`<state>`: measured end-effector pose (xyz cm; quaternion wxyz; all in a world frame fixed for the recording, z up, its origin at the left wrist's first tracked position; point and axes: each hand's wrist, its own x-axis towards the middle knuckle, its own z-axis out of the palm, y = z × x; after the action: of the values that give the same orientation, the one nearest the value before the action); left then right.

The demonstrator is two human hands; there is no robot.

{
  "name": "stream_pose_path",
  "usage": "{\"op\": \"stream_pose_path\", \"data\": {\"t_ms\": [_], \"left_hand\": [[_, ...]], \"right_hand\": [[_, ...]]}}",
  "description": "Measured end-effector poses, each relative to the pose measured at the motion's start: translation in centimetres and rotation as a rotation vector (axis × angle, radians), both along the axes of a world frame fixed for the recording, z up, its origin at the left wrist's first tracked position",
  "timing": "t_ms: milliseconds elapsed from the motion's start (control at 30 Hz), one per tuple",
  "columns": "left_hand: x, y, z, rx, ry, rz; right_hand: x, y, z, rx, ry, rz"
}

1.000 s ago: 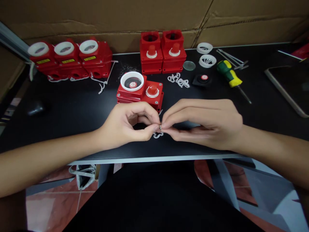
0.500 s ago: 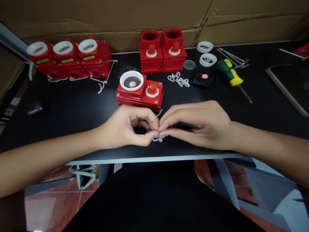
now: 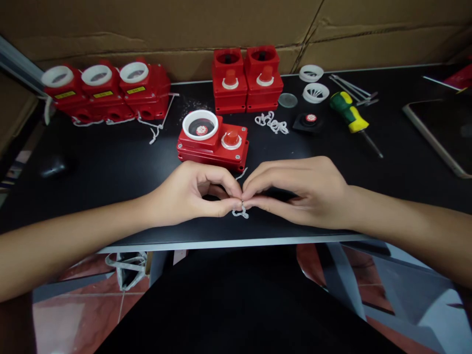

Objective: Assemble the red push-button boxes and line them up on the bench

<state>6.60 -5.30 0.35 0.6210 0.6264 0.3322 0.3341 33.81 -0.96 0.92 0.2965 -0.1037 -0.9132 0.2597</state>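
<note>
Fingers [image 3: 229,205] of the left hand [image 3: 186,191] and right hand [image 3: 313,184] meet tip to tip, closed on a tiny piece [image 3: 242,202] they mostly hide, over the black table [image 3: 140,231] near its front edge; white cord [image 3: 241,214] loops just below, its link to the piece unclear. Yellow labels [image 3: 103,94] on the left red boxes [image 3: 157,91] are too small to read, and a phone-like slab [image 3: 446,128] is cut off at right

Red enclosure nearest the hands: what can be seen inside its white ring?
Inside the white ring: a dark face bearing a red-and-white label. Whatever lies beneath that face is covered.
</note>
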Motion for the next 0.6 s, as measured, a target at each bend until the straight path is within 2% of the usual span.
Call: {"op": "stream_pose_path", "data": {"t_ms": [267,367,433,467,500,533,600], "left_hand": [[0.2,-0.1,0.1,-0.001,0.038,0.008],[0.4,-0.3,0.2,0.002,0.019,-0.006],[0.6,-0.3,0.3,0.000,-0.002,-0.009],[0.7,-0.4,0.3,-0.006,-0.007,0.000],[0.8,-0.4,0.3,-0.014,-0.010,0.016],[0.9,-0.4,0.3,-0.025,-0.012,0.035],[0.9,-0.3,0.2,-0.049,-0.028,0.065]], "right_hand": [[-0.1,0.0,0.3,-0.159,-0.078,0.006],[0.4,1.0,1.5,-0.202,-0.118,0.061],[1.6,2.5,2.6,-0.144,-0.137,0.046],[2.4,3.6,3.2,-0.076,-0.124,-0.009],[3.5,4.8,3.8,0.017,-0.088,-0.130],[4.6,6.3,4.3,0.106,-0.088,-0.268],[7.0,9.5,4.8,0.226,-0.219,-0.608]]}}
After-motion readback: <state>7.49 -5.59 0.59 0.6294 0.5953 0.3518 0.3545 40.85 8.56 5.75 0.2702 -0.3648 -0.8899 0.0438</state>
